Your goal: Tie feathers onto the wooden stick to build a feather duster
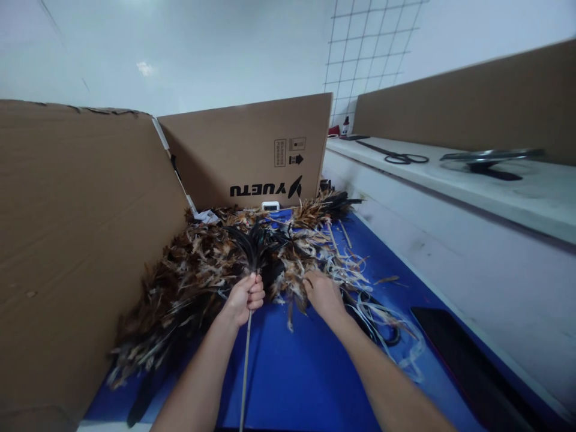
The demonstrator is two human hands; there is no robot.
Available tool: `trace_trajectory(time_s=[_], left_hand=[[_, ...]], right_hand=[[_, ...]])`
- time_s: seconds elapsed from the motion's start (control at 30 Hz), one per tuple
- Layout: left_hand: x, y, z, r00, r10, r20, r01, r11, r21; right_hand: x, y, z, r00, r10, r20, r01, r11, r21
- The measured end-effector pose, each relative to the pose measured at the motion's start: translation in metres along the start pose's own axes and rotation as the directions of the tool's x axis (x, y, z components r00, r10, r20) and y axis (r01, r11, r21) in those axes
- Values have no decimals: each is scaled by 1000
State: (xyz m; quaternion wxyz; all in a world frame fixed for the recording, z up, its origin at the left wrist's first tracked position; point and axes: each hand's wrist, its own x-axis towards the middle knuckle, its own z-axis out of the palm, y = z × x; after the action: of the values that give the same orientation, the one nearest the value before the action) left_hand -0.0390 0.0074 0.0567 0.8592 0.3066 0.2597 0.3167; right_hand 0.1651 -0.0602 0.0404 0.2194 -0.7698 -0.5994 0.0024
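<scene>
Black feathers (254,247), mottled brown plumes (198,255), blue tabletop (297,372), tan cardboard (207,150)

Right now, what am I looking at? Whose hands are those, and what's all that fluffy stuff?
There's no robot here, just a person's two bare hands. The one picture comes from a camera worn on that person's head, looking forward and down. The left hand is closed around a thin stick, with dark feathers fanning out above the fist. The right hand reaches to the messy heap of brown feathers; I can't tell whether it's pinching any. That heap is the fluffy stuff, lying on a blue table. Beyond it stands a cardboard panel, and scissors lie on the white shelf.
</scene>
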Motion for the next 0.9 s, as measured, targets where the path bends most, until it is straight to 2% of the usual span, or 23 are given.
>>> trace_trajectory(time_s=[0.17,0.3,0.43,0.5,0.57,0.63,0.7,0.77,0.9], left_hand=[[0,-1,3,1000,0,-24,0,1000,17],[1,-1,4,1000,-3,-20,3,999,38],[1,-1,5,1000,-8,-19,9,999,41],[1,-2,4,1000,-10,-21,11,999,42],[1,-2,4,1000,-11,-20,11,999,44],[1,-2,4,1000,-13,-17,14,999,44],[1,-2,4,1000,-15,-19,16,999,41],[1,-2,4,1000,-14,-24,15,999,37],[2,-2,5,999,-17,-28,18,999,35]], right_hand=[[-4,2,-2,990,-89,-112,105,984,145],[-11,0,-4,964,-196,-180,240,932,272],[-16,-8,-4,926,-327,-191,371,885,281],[-15,-10,-4,932,-266,-247,324,916,236],[-12,-9,-2,939,-165,-300,224,959,174],[-9,-5,2,952,-109,-286,147,983,115],[-5,-2,7,971,-93,-221,116,989,93],[-2,1,11,979,-79,-186,106,984,141],[2,4,9,963,-21,-270,132,907,400]])
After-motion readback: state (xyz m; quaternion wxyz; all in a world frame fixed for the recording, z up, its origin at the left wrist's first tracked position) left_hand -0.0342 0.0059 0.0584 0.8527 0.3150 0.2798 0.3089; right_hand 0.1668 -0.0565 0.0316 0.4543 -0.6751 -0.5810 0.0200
